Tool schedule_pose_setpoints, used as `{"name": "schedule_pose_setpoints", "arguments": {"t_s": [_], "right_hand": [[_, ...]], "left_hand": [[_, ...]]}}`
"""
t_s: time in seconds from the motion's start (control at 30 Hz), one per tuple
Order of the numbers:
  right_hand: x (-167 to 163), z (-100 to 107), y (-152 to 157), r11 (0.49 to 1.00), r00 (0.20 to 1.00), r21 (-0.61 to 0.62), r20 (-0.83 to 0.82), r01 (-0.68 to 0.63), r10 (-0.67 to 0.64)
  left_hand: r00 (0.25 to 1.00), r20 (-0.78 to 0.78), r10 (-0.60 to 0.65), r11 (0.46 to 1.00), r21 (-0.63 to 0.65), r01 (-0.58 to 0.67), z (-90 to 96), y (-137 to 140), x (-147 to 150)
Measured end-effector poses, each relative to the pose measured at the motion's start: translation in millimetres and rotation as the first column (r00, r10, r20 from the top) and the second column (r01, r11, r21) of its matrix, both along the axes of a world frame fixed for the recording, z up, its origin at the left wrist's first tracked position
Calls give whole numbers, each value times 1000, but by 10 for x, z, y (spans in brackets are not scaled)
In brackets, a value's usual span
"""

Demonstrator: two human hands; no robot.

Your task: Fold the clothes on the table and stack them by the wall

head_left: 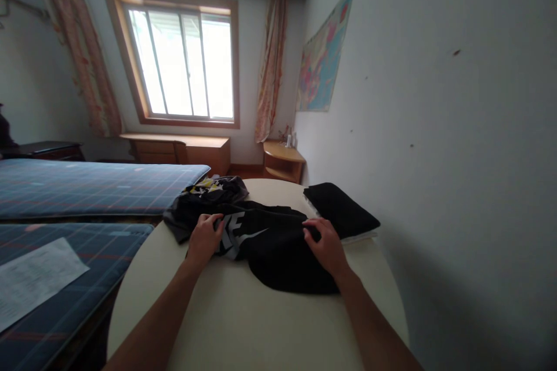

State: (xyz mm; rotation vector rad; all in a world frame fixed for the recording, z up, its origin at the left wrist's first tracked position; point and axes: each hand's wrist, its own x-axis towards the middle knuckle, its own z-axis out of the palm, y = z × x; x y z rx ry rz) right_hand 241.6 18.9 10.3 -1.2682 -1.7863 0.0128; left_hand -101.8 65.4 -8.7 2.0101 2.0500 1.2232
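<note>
A black shirt point(282, 255) with large grey lettering and a swoosh lies spread and wrinkled across the round cream table point(243, 324). At its left part, beside the lettering, my left hand point(204, 242) has its fingers curled onto the cloth. On the right, my right hand point(327, 246) pinches the fabric between thumb and fingers. Behind my left hand sits a crumpled heap of dark clothing point(217, 188) with yellow and white patterns, touching the shirt. A neatly folded black garment point(342, 208), with a white layer beneath, rests at the table's right side.
A white wall point(456, 197) runs close along the table's right. Two plaid mattresses point(96, 185) stand on the left, with a printed sheet of paper point(43, 278) on the nearer one. Farther back are a wooden desk point(204, 148) and a corner shelf point(282, 153).
</note>
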Motion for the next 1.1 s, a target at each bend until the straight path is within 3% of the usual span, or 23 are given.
{"name": "schedule_pose_setpoints", "arguments": {"t_s": [0.07, 0.13, 0.2, 0.27, 0.37, 0.47, 0.57, 0.63, 0.7, 0.77, 0.9, 1.0, 1.1], "right_hand": [[-186, 48, -131, 963, 964, -124, 82, -242, 252], [-348, 33, -223, 880, 885, -254, 143, -401, 444], [-459, -33, -253, 825, 829, -344, 184, -448, 528], [-502, -108, -232, 810, 813, -388, 211, -440, 543], [-445, -157, -160, 821, 834, -383, 190, -422, 518], [-281, -126, -83, 877, 927, -329, 11, -351, 375], [-84, -104, 7, 953, 967, -227, -205, -200, 154], [19, -123, 70, 976, 966, -191, -254, -108, 57], [75, -158, 120, 974, 975, -212, -218, -77, 29], [82, -181, 138, 977, 988, -194, -142, -86, 58], [-13, -137, 54, 985, 984, -33, 59, -169, 171], [-117, -111, -40, 949, 926, -96, 210, -299, 313], [-194, -173, -50, 921, 880, -192, 281, -338, 382]], "left_hand": [[997, -25, -79, 996, -38, 78, -54, -3, 24], [978, -20, -207, 978, -30, 206, -102, 2, 35], [945, 25, -325, 946, -8, 325, -133, 17, 34], [915, 80, -394, 919, 40, 392, -129, 33, 24], [919, 140, -369, 924, 162, 346, -43, 47, -4], [949, 245, -197, 954, 271, 128, 95, 40, -64], [907, 420, -33, 958, 273, -92, 187, 41, -146], [863, 506, -3, 962, 237, -135, 192, 61, -181], [848, 528, -46, 972, 219, -84, 157, 92, -180], [879, 463, -111, 974, 226, 4, 99, 118, -139], [982, 123, -145, 974, 193, 119, -20, 96, -20], [997, -73, 20, 994, 110, -12, -50, 3, 24], [978, -161, 132, 987, -70, -145, -3, -106, 21]]}}
